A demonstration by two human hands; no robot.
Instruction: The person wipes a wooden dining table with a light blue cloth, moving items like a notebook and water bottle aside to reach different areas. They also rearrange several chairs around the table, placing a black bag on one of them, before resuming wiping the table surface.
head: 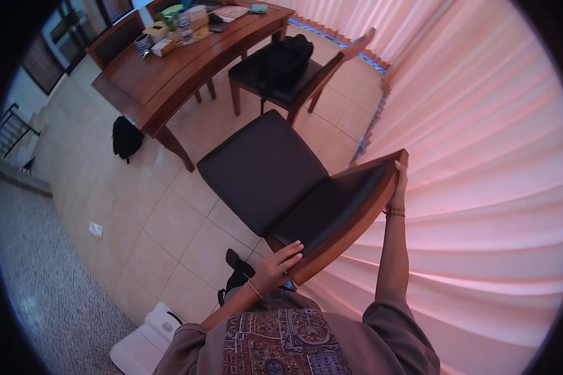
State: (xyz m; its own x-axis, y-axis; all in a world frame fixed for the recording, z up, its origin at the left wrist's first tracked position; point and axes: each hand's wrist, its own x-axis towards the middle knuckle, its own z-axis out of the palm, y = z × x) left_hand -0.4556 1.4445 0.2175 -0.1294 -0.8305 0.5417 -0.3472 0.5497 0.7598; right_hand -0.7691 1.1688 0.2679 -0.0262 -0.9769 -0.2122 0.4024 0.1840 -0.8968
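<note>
A wooden dining chair [352,229] with a dark padded seat [262,171] and a dark padded backrest stands right in front of me, its back towards my body. My left hand [276,268] grips the near left end of the curved wooden top rail, fingers laid over onto the padding. At the far right end of the same rail, my right hand [400,180] is wrapped around the corner. Most of the chair's legs are hidden beneath the seat.
Pink curtains [474,225] hang close on the right. Ahead are a wooden table [136,89] bearing bottles and boxes, and another chair [309,93] with a black bag [286,61]. A black backpack [125,138] lies on the tiles; a white object [145,340] is at lower left.
</note>
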